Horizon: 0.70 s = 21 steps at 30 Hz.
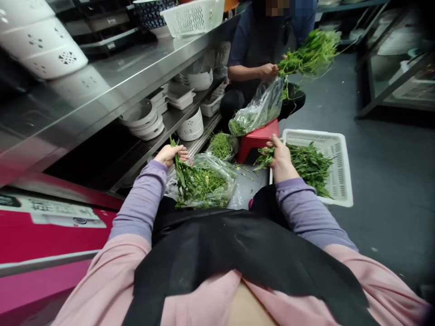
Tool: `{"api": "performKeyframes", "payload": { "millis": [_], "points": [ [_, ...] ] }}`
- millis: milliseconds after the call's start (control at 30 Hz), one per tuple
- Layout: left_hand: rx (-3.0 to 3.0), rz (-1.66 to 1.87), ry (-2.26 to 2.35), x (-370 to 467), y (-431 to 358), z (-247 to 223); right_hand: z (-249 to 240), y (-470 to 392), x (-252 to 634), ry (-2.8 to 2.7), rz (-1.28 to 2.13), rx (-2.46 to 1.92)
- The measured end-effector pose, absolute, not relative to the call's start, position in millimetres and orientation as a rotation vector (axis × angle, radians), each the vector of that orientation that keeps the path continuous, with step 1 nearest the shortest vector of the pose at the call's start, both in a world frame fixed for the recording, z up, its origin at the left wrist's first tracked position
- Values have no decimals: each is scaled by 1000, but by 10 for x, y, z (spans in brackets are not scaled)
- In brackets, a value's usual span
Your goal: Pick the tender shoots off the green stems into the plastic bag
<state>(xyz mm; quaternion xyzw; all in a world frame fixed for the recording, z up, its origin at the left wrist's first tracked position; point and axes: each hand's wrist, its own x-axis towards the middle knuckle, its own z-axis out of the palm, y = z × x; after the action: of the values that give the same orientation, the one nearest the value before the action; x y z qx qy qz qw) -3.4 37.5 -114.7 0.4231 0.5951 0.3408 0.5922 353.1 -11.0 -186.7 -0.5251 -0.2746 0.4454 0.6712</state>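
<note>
My left hand (171, 155) is closed around the stems of some leafy greens (183, 179), whose leaves hang down over a clear plastic bag (228, 174). Inside that bag lie more loose green stems (207, 185). To the right, my right hand (281, 158) has a small bunch of leafy greens (265, 157) between thumb and fingers, beside the near left edge of a white plastic basket (345, 174). A pile of long-leaved greens (311, 165) fills the basket's left part.
A co-worker (251, 50) opposite holds a large bunch of greens (311, 52) above a plastic bag on a red stool (256, 138). Another bag of greens (220, 146) lies by the stool. Steel shelving (159, 63) with white dishes (142, 120) runs along the left.
</note>
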Motion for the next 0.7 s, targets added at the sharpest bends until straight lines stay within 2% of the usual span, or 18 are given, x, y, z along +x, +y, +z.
{"api": "performKeyframes", "payload": {
  "millis": [200, 333, 500, 700],
  "points": [
    [1176, 900, 885, 84, 109, -588, -1348, -292, 2571, -1373, 1328, -1060],
    [1286, 904, 737, 316, -118, -496, -1094, -386, 2108, -1710, 1355, -937],
    [1330, 907, 713, 432, -184, -544, -1070, -389, 2032, -1757, 1217, -928],
    [1502, 795, 881, 347, -147, -552, -1063, -212, 2350, -1691, 1289, -1049]
  ]
}}
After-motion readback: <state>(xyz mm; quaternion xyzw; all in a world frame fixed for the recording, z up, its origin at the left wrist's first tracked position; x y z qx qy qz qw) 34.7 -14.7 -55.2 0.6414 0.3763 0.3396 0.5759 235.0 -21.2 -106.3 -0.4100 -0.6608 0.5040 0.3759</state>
